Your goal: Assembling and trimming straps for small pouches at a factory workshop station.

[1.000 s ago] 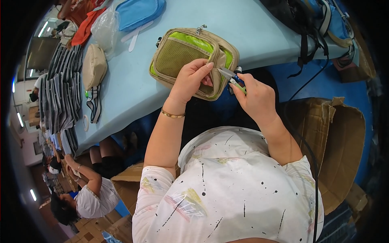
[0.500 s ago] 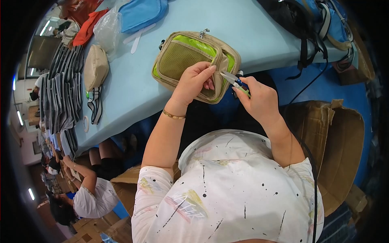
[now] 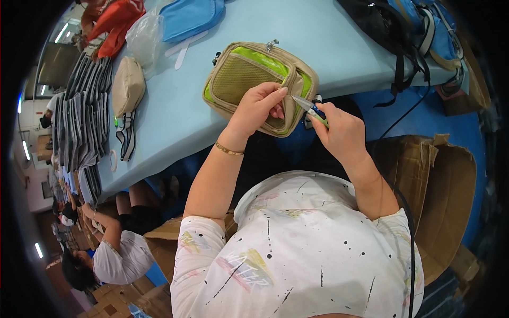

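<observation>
A beige bag (image 3: 241,79) with bright green panels and a mesh front pocket lies at the front edge of the table, partly jutting over it. My left hand (image 3: 260,106) pinches the bag's fabric near its right side, thumb and forefinger pressed together. My right hand (image 3: 342,127) is closed round small thread snips (image 3: 310,107) with pale blades and blue and green handles. Their tip points at the fabric beside my left thumb. Whether a thread lies between the blades is too small to tell.
On the light blue table (image 3: 254,26) lie a beige pouch (image 3: 127,87) with a striped strap, a blue pouch (image 3: 193,18), a clear plastic bag (image 3: 146,42) and white strips. Black bags (image 3: 379,29) sit at the far right. An open cardboard box (image 3: 445,206) stands to my right; a co-worker (image 3: 122,254) is at left.
The snips' blades, spread apart half a second ago, now look closed together. My hands and the bag keep nearly the same places, and the view has shifted slightly.
</observation>
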`<state>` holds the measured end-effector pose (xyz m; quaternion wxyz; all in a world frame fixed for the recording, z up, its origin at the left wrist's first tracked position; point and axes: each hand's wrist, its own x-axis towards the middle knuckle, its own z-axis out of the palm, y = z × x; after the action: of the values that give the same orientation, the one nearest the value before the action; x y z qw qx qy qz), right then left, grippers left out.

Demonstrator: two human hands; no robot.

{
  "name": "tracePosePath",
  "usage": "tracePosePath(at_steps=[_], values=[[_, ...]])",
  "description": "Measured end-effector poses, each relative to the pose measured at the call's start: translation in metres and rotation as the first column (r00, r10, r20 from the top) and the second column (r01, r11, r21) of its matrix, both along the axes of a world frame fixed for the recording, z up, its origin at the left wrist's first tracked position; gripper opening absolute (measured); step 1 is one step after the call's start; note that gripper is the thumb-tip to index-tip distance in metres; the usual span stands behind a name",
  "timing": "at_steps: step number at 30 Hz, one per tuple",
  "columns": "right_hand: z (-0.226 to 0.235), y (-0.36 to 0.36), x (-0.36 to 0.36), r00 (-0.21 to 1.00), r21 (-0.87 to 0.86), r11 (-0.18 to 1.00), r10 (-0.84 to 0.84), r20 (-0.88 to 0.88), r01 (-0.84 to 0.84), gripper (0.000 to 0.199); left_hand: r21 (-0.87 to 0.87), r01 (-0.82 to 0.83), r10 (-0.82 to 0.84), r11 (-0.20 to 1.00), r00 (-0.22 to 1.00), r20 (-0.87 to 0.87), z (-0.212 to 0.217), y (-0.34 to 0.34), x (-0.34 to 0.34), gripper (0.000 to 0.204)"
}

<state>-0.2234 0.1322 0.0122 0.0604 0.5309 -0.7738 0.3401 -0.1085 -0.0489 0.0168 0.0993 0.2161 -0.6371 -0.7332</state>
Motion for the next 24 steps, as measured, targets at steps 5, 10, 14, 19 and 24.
tracePosePath(at_steps=[5, 10, 14, 19, 24], values=[[-0.0025, 0.0000, 0.0009, 0.998, -0.027, 1.000, -0.006, -0.062, 0.005, 0.021, 0.014, -0.016, 0.016, 1.000, 1.000, 0.008, 0.0017, 0.0010, 0.0004, 0.020], [-0.0051, 0.0076, 0.0004, 0.994, -0.051, 0.998, -0.028, 0.107, 0.034, 0.021, 0.021, -0.010, 0.010, 1.000, 1.000, 0.005, 0.0008, 0.0002, 0.0006, 0.020], [-0.0051, 0.0061, 0.0013, 0.994, -0.090, 0.996, -0.002, 0.109, 0.012, 0.021, 0.013, -0.017, 0.017, 1.000, 1.000, 0.021, 0.0017, 0.0004, 0.0005, 0.020], [-0.0052, 0.0019, 0.0024, 0.998, -0.083, 0.996, -0.015, 0.068, 0.020, 0.020, 0.000, 0.012, -0.012, 1.000, 1.000, 0.009, 0.0006, -0.0005, 0.0000, 0.022], [-0.0069, 0.0037, -0.0040, 0.988, -0.107, 0.992, -0.052, 0.145, 0.068, 0.022, 0.002, 0.015, -0.015, 1.000, 1.000, 0.004, -0.0011, -0.0014, 0.0010, 0.022]])
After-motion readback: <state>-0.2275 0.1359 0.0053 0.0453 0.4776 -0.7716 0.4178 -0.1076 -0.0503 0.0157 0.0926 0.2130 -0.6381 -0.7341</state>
